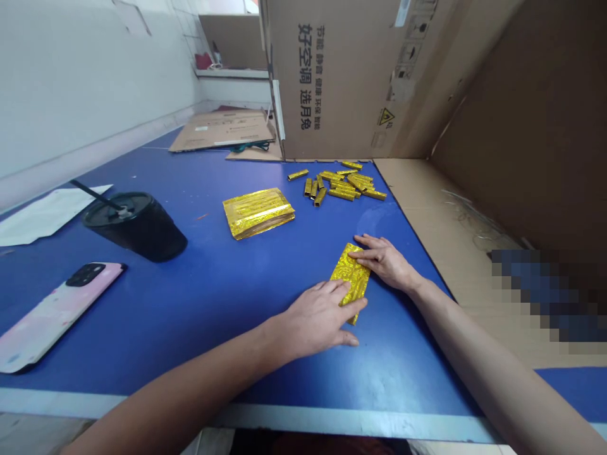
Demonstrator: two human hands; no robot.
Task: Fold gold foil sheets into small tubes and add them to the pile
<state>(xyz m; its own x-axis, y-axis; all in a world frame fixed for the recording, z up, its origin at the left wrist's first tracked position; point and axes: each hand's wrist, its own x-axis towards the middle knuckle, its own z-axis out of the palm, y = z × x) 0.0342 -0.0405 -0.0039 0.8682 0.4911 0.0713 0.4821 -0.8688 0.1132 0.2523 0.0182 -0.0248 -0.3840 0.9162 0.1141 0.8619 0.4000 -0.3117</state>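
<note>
One camera looks from the person's head, forward and down over the bench (203,297), quite near: in its view the left hand (315,319) is at six o'clock, the right hand (389,264) at four, the box (351,82) at one.

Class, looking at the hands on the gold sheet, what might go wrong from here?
1. The gold sheet might skew if the left hand and right hand, fingers laid on it, press unevenly.
2. The loose gold pieces could scatter if bumped.
3. The black cup stands near the phone; if knocked, it might hit it.
</note>
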